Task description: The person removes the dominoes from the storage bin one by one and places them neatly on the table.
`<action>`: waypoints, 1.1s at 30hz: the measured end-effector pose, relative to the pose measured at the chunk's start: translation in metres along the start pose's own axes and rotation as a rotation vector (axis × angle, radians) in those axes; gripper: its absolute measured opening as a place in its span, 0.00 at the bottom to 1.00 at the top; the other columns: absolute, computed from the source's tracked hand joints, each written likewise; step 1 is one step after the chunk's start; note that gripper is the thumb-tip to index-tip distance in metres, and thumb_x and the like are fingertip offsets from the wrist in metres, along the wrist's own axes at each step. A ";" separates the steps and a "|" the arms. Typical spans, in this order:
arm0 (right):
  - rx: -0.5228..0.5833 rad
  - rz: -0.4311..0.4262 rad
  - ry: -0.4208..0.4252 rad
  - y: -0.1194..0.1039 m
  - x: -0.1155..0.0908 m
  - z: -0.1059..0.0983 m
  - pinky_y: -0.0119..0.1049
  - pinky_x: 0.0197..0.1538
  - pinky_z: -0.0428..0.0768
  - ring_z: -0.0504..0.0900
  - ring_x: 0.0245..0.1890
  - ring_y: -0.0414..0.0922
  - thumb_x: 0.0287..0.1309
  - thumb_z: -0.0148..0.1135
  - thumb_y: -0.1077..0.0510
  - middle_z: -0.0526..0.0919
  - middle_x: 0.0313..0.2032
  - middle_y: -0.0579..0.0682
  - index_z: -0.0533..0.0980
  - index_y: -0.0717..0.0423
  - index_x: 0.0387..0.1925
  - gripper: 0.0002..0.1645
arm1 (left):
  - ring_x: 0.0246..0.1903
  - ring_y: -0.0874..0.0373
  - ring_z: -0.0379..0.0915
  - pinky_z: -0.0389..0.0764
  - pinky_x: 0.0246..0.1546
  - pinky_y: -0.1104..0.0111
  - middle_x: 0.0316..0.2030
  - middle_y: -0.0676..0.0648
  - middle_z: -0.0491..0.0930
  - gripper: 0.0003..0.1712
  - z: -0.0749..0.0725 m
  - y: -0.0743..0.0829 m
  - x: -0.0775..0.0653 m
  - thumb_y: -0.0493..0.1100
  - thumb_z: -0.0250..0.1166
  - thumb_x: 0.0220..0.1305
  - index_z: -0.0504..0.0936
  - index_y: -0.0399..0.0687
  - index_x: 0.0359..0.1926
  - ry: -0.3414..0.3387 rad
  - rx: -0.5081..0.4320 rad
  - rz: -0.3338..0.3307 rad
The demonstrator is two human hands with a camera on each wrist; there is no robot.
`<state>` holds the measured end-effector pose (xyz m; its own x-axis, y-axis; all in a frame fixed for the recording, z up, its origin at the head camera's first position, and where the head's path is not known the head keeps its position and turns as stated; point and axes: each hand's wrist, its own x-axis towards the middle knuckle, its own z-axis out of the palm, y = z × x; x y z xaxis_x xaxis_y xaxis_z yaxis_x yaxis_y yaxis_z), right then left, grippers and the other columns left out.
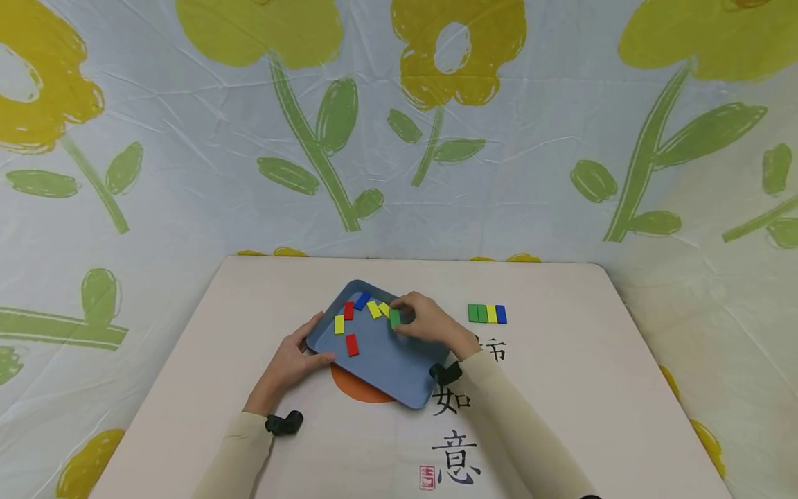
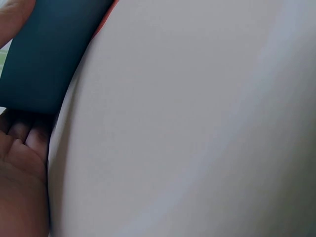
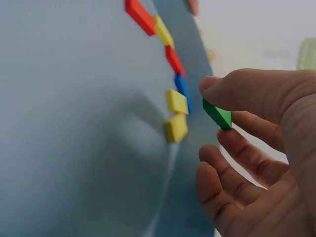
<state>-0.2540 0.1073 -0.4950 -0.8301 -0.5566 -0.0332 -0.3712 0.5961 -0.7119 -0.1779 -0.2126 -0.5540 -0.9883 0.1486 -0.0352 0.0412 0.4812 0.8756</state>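
A blue-grey tray sits tilted across the table, its left corner gripped by my left hand, thumb on the rim and fingers at the outer side. The left wrist view shows the tray's dark wall between thumb and fingers. Over the tray's right part, my right hand pinches a green domino tile between thumb and fingertips. Inside the tray lie two red tiles, a blue tile and several yellow tiles; one red tile lies nearest the middle.
Right of the tray, a row of tiles stands side by side on the table: two green, one yellow, one blue. The table mat bears black characters and an orange disc partly under the tray. Flowered cloth hangs behind.
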 end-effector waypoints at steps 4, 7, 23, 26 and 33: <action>0.003 0.007 0.047 0.006 -0.006 -0.015 0.39 0.46 0.82 0.78 0.48 0.48 0.52 0.71 0.55 0.76 0.52 0.50 0.77 0.52 0.56 0.27 | 0.73 0.45 0.48 0.61 0.69 0.52 0.74 0.47 0.54 0.53 0.001 0.000 0.000 0.54 0.76 0.50 0.56 0.65 0.74 0.004 0.004 -0.009; 0.003 0.012 0.078 0.012 -0.011 -0.028 0.41 0.45 0.82 0.79 0.49 0.50 0.53 0.70 0.55 0.76 0.53 0.51 0.77 0.52 0.56 0.27 | 0.73 0.45 0.48 0.61 0.69 0.51 0.74 0.47 0.54 0.54 0.001 -0.001 0.000 0.54 0.76 0.49 0.56 0.67 0.74 0.003 0.000 -0.023; 0.002 0.104 0.136 0.057 -0.046 -0.072 0.45 0.45 0.82 0.77 0.52 0.55 0.55 0.69 0.53 0.75 0.56 0.55 0.75 0.53 0.58 0.28 | 0.74 0.47 0.47 0.63 0.68 0.51 0.74 0.51 0.54 0.52 0.002 -0.004 0.000 0.56 0.75 0.50 0.56 0.73 0.73 0.000 0.001 -0.036; 0.002 0.102 0.151 0.064 -0.052 -0.077 0.47 0.45 0.82 0.77 0.52 0.57 0.56 0.69 0.53 0.74 0.57 0.56 0.75 0.54 0.59 0.29 | 0.74 0.47 0.47 0.62 0.68 0.51 0.74 0.51 0.54 0.53 0.002 -0.004 0.000 0.57 0.75 0.49 0.56 0.73 0.73 -0.002 -0.004 -0.039; -0.047 0.129 0.206 0.081 -0.067 -0.091 0.50 0.45 0.81 0.78 0.52 0.57 0.55 0.69 0.53 0.74 0.57 0.56 0.75 0.54 0.58 0.29 | 0.74 0.47 0.46 0.61 0.69 0.51 0.74 0.51 0.54 0.53 0.002 -0.001 0.002 0.58 0.75 0.49 0.56 0.72 0.73 -0.005 -0.009 -0.049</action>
<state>-0.2667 0.2454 -0.4863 -0.9375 -0.3472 0.0253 -0.2714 0.6834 -0.6777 -0.1797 -0.2116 -0.5561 -0.9883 0.1293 -0.0807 -0.0087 0.4806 0.8769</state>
